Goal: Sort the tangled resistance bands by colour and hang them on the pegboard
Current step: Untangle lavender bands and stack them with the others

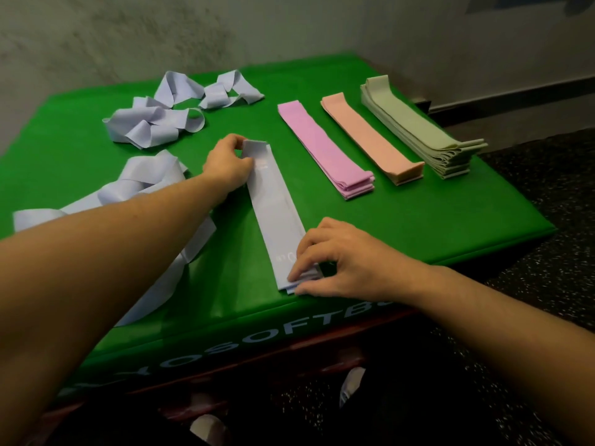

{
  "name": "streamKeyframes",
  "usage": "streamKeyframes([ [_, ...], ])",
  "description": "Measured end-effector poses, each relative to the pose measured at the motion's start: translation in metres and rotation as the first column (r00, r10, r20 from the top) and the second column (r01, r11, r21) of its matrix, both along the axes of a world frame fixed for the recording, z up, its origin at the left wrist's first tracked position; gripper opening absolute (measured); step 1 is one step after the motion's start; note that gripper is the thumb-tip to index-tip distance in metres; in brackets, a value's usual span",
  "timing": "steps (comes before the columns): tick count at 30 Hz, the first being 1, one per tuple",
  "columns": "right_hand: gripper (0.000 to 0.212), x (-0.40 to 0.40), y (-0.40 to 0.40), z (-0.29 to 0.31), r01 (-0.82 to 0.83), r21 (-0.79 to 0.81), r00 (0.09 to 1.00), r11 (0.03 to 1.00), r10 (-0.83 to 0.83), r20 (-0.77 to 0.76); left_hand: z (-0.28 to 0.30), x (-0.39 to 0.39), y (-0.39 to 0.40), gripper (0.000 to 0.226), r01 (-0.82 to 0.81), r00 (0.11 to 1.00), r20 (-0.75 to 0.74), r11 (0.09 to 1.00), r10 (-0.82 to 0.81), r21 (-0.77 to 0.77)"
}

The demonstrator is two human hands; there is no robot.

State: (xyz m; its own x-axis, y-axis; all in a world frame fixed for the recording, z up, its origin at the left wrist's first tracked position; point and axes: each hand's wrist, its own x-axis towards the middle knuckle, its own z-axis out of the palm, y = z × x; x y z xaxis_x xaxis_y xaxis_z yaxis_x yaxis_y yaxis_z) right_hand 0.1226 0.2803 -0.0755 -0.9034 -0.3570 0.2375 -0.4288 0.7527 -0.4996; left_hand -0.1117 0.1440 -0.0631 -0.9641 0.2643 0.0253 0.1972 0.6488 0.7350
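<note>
A flat pile of pale lavender bands (277,210) lies lengthwise in the middle of the green surface (402,217), its far end folded up slightly. The left hand (227,165) pinches that far end between thumb and fingers; the right hand (335,262) presses curled fingertips on the near end, thumb under the edge, so both grips are closed on the same pile. Faint pale print shows on the top band near the right fingers, too small to read.

To the right, well apart from one another, lie three tidy stacks side by side: pink bands (325,149), then peach bands (370,140), then a taller stack of sage-green bands (421,130) near the surface's right edge. At the far left sits a loose tangle of lavender bands (154,123), and more loose lavender bands (135,185) run under the left forearm, partly hidden by it.

The surface's front face carries white capitals, cut off at both ends; "OSOFTB" can be read. Below it a dark red edge (289,352) shows, and the space beneath is dim and hard to make out. A speckled black floor (531,220) lies to the right, a grey wall (193,33) behind.
</note>
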Motion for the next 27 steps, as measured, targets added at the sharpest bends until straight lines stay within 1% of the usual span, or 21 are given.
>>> streamKeyframes([
  [2, 0.02, 0.001, 0.004, -0.001, 0.001, -0.008, 1.0, 1.0, -0.001, 0.026, 0.0, -0.001, -0.001, 0.043, 0.034, 0.999, 0.004, 0.998, -0.033, -0.049],
  [4, 0.021, 0.003, 0.007, -0.002, -0.001, -0.006, 0.999, 1.0, 0.001, 0.033, 0.001, -0.003, 0.0, 0.047, 0.058, 0.998, 0.004, 0.994, -0.058, -0.088],
  [5, 0.02, 0.003, 0.007, -0.002, 0.001, -0.01, 1.0, 1.0, -0.001, 0.031, 0.002, -0.003, 0.0, 0.046, 0.062, 0.998, 0.007, 0.994, -0.061, -0.092],
  [8, 0.019, 0.004, 0.008, -0.005, 0.019, -0.026, 1.0, 0.999, -0.018, 0.018, 0.005, -0.003, 0.003, 0.044, 0.074, 0.997, 0.022, 0.996, -0.073, -0.042],
  [12, 0.02, 0.004, 0.008, -0.004, 0.041, -0.036, 0.999, 0.999, -0.04, 0.032, 0.007, -0.001, 0.006, 0.04, 0.154, 0.988, -0.012, 0.982, -0.156, -0.111],
  [15, 0.028, 0.005, 0.008, -0.001, 0.048, -0.038, 0.998, 0.998, -0.046, 0.051, 0.01, -0.003, 0.005, 0.039, 0.146, 0.988, -0.022, 0.981, -0.15, -0.128],
  [17, 0.036, 0.004, 0.007, 0.005, 0.056, -0.069, 0.996, 0.996, -0.05, 0.076, 0.015, -0.003, 0.003, 0.04, 0.138, 0.99, -0.023, 0.985, -0.142, -0.105],
  [19, 0.039, -0.001, 0.005, 0.013, 0.082, -0.113, 0.993, 0.99, -0.071, 0.096, 0.023, -0.004, -0.002, 0.038, 0.145, 0.988, -0.035, 0.987, -0.148, -0.072],
  [22, 0.031, -0.016, 0.003, 0.026, 0.147, -0.175, 0.986, 0.974, -0.131, 0.102, 0.042, -0.004, -0.013, 0.03, 0.178, 0.98, -0.079, 0.981, -0.184, -0.076],
  [25, 0.015, -0.034, -0.002, 0.034, 0.218, -0.249, 0.975, 0.944, -0.197, 0.105, 0.058, -0.001, -0.035, 0.022, 0.213, 0.967, -0.119, 0.971, -0.225, -0.106],
  [27, 0.012, -0.046, -0.005, 0.038, 0.257, -0.271, 0.966, 0.928, -0.235, 0.109, 0.062, 0.002, -0.057, 0.021, 0.241, 0.954, -0.145, 0.96, -0.261, -0.142],
])
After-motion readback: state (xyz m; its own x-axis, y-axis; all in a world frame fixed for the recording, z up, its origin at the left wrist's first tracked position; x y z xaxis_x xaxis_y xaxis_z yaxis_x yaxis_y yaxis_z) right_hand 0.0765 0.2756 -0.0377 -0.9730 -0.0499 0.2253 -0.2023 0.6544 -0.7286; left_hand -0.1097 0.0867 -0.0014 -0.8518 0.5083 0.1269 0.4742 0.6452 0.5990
